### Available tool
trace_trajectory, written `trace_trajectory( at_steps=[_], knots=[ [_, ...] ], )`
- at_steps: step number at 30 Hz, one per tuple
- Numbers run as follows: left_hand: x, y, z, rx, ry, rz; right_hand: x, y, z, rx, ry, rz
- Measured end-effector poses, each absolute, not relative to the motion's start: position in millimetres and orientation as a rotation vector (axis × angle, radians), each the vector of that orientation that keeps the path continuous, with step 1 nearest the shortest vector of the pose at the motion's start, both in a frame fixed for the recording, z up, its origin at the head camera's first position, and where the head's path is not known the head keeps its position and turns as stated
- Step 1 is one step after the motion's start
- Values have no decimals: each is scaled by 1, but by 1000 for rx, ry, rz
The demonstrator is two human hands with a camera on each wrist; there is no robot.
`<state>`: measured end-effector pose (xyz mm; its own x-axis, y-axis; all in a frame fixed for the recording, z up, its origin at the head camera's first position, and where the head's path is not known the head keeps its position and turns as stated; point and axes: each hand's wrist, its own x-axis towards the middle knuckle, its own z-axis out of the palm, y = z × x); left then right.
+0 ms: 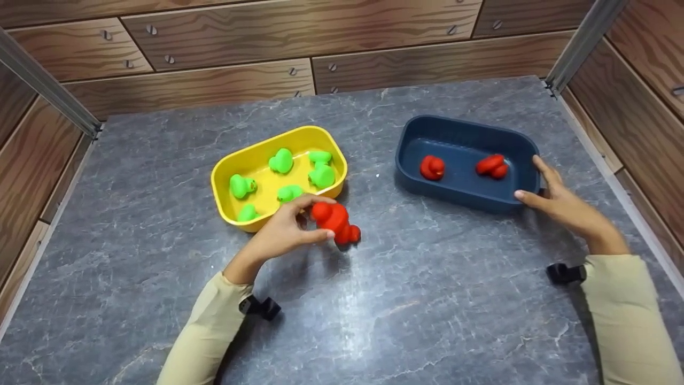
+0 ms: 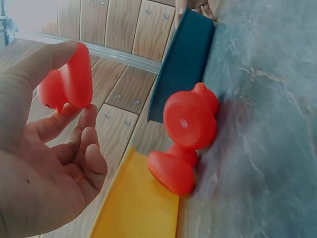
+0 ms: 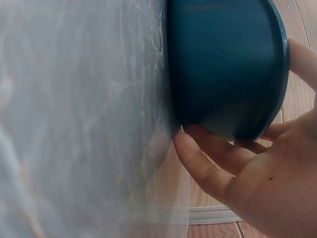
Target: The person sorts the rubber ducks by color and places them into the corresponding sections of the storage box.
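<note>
My left hand (image 1: 286, 230) pinches a red rubber duck (image 2: 79, 77) between thumb and fingers, just in front of the yellow tub (image 1: 218, 200). Lower down, two more red ducks (image 2: 190, 119) rest on the table beside that tub; in the head view the held duck partly covers them. At the far right, my right hand (image 1: 569, 211) grips the end of the dark blue tub (image 1: 459, 198), thumb at the rim and fingers against the outer wall (image 3: 223, 64). Inside the blue tub lie two red ducks (image 1: 432, 167), apart from each other.
Several green ducks (image 1: 280, 160) lie in the yellow tub, some tipped over. Both tubs stand on a grey marbled table (image 1: 417, 299). Wood-patterned panels (image 1: 299, 32) border the back and sides, with metal corner posts (image 1: 582, 48).
</note>
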<state>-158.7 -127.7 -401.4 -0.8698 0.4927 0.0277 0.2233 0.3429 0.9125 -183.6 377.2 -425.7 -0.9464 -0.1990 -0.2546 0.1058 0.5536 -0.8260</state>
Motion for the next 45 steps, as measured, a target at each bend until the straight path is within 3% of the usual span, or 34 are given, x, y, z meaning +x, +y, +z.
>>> trace_trajectory(
  at_steps=[31, 45],
  knots=[
    [-195, -19, -375, 749, 2337, 1786, -181, 379, -426, -46, 2452, -1360],
    [-210, 11, -379, 650, 2491, 1689, -180, 377, -424, -62, 2471, -1358]
  ],
)
